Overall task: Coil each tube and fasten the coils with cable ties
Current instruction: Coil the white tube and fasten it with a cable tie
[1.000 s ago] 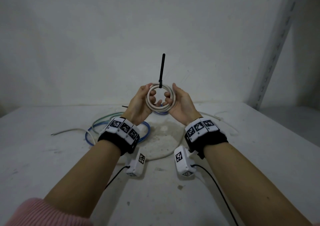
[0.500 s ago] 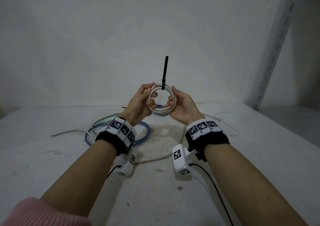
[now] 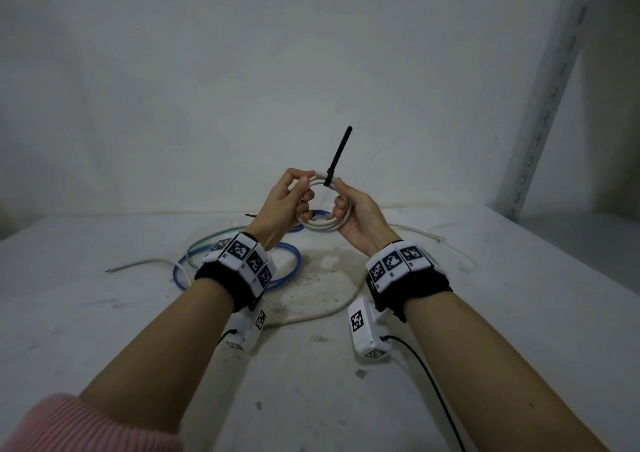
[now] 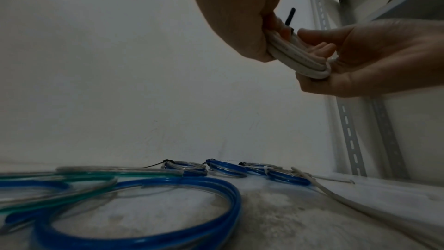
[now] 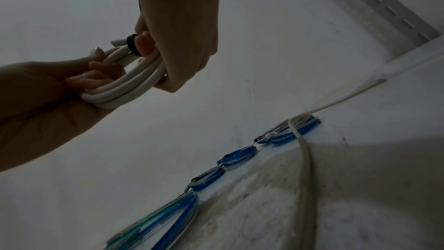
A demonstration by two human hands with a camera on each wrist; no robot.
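Head view: left hand (image 3: 289, 199) and right hand (image 3: 353, 214) are both pinching the white coil (image 3: 320, 224); cinching the black cable tie (image 3: 337, 155) snug wants loops stacked flat.

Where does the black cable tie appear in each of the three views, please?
Head: centre, the cable tie sticks up from the white coil.
Left wrist: upper right, its tail pokes up behind the left hand.
Right wrist: upper left, a black band round the coil.
Shared landmark: the white coil.
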